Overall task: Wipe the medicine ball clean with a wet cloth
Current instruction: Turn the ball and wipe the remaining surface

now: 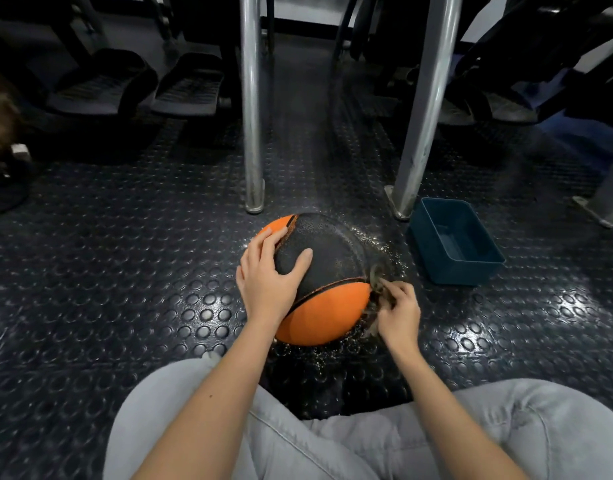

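An orange and black medicine ball (327, 271) sits on the studded rubber floor in front of my knees. My left hand (268, 275) lies spread over its upper left side, fingers straight, thumb on the black panel. My right hand (398, 313) grips a bunched, dark wet cloth (376, 292) and holds it against the ball's right side, at the seam between black and orange. Most of the cloth is hidden in my fingers and blurred.
A dark teal plastic tub (455, 240) stands on the floor just right of the ball. Water drops (384, 247) glisten on the floor around the ball. Two metal machine legs (253, 133) (422, 116) rise behind it. Black foot pedals (191, 84) sit at the back left.
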Motion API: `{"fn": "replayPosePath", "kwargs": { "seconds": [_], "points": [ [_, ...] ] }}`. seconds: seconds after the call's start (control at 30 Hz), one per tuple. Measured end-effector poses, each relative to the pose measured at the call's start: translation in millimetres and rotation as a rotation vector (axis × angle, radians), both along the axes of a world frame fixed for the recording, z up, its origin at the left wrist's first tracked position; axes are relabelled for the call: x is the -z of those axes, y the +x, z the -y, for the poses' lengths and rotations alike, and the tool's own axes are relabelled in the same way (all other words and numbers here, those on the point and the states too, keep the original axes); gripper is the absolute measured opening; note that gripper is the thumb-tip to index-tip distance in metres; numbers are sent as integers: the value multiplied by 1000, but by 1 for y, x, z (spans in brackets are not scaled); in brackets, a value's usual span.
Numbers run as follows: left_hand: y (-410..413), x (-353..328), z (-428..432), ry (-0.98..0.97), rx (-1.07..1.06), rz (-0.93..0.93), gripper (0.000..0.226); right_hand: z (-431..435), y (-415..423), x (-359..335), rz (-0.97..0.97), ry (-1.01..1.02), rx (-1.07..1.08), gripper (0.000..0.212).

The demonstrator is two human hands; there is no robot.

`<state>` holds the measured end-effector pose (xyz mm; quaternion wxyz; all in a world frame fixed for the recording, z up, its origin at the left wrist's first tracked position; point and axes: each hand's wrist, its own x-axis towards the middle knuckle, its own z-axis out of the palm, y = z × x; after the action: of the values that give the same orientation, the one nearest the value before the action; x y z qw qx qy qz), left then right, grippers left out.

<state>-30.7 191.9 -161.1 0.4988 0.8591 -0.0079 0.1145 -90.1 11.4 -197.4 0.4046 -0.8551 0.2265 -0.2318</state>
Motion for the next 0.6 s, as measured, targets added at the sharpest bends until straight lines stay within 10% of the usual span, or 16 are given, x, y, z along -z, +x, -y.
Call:
{"fn": "replayPosePath", "kwargs": {
  "seconds": [0.27, 0.43, 0.6],
  "points": [
    [0, 1, -1, -23, 3, 9, 56, -48, -8, -19, 277, -338, -231, 56],
    [0, 0, 0, -15, -3, -4, 57, -6, -1, 3, 27, 48, 32, 38],
    [0, 0, 1, 5, -20, 14, 61, -49, 2, -31, 252, -180, -115, 48]
  ]
}}
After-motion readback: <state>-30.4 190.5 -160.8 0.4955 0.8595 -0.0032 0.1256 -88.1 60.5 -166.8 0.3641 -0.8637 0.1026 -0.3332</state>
